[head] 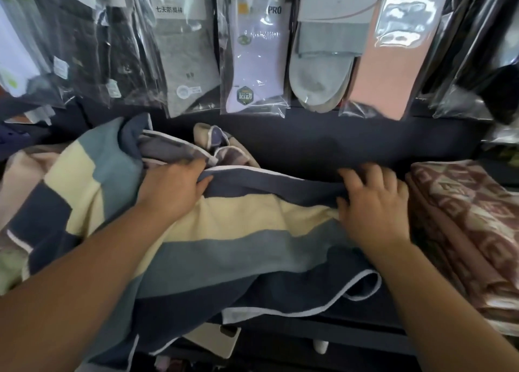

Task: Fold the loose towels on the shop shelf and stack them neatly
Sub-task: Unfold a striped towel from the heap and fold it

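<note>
A striped towel (238, 231) in navy, cream and grey-blue bands with white piping lies spread across the dark shelf (351, 147). My left hand (171, 189) grips its far navy edge near the middle-left. My right hand (373, 203) rests on the same edge further right, fingers curled over the fold. The towel's near edge hangs off the shelf front. More loose towels (222, 144), purple-grey and beige, are bunched behind my left hand. Another striped part (84, 175) piles up at the left.
A folded stack of brown-pink patterned towels (463, 231) sits at the right of the shelf. Packaged socks (252, 48) hang in a row above the shelf's back. Pale towels (16, 180) lie at the far left.
</note>
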`<state>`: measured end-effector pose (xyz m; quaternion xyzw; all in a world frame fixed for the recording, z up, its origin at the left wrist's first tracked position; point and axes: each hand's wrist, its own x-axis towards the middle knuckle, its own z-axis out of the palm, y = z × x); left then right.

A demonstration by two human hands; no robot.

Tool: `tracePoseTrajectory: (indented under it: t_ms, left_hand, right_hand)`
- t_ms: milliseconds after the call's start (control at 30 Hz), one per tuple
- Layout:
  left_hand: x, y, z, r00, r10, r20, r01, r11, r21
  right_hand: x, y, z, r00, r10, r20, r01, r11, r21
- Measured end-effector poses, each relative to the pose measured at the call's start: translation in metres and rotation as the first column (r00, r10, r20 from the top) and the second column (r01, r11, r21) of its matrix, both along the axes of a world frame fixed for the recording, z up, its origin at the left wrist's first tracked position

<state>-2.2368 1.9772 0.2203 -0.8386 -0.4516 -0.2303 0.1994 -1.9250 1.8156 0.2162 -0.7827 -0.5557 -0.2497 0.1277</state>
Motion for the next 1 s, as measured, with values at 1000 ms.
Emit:
tracePoseTrajectory:
  t_ms: [1000]
  left_hand:
    - [0.100,-0.069,-0.022,0.923,-0.271,-0.273,0.104,0.859,-0.502]
  right_hand:
    - [0.002,-0.073,0.003,0.577,0.372,-0.727,-0.249,0.928,0.278]
